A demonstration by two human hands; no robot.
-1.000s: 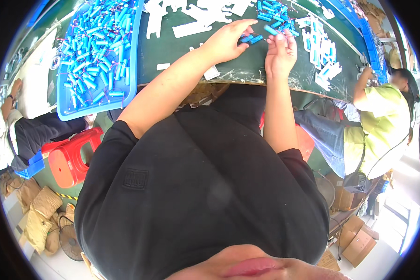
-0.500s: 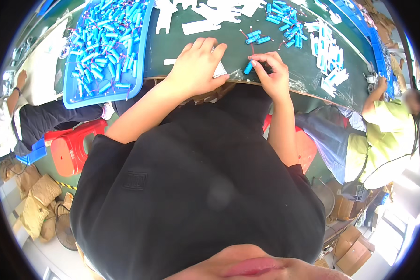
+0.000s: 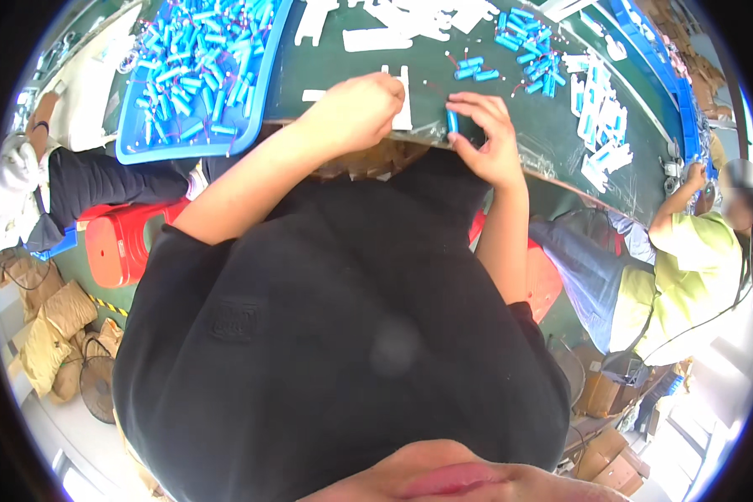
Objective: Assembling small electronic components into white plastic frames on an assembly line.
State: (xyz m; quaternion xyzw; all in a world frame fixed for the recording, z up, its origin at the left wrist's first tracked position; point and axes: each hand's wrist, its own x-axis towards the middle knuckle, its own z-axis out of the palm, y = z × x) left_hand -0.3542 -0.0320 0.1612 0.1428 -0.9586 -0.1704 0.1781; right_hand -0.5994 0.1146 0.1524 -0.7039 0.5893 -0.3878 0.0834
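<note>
My left hand (image 3: pixel 364 109) is curled over the near table edge, its fingertips hidden. Against its knuckles lies a white plastic part (image 3: pixel 403 105), partly covered by the hand. A blue cylindrical battery (image 3: pixel 453 121) stands nearly upright between the thumb and fingers of my right hand (image 3: pixel 489 138), just to the right of that part. Beyond the right hand, a few blue batteries with thin red wires (image 3: pixel 475 70) lie on the dark green table (image 3: pixel 326 71).
At left is a blue tray (image 3: pixel 263 100) heaped with wired batteries. White plastic parts (image 3: pixel 376 39) lie at the back; more batteries (image 3: pixel 531 46) and a pile of white parts (image 3: pixel 598 125) lie to the right. A person in yellow-green (image 3: pixel 686 259) sits at right, and another person's arm (image 3: pixel 43 117) shows at left.
My left hand has gone from spread over the white part to curled, uncovering more of it. The battery in my right hand has turned from slanted to nearly upright. The whole view has shifted slightly.
</note>
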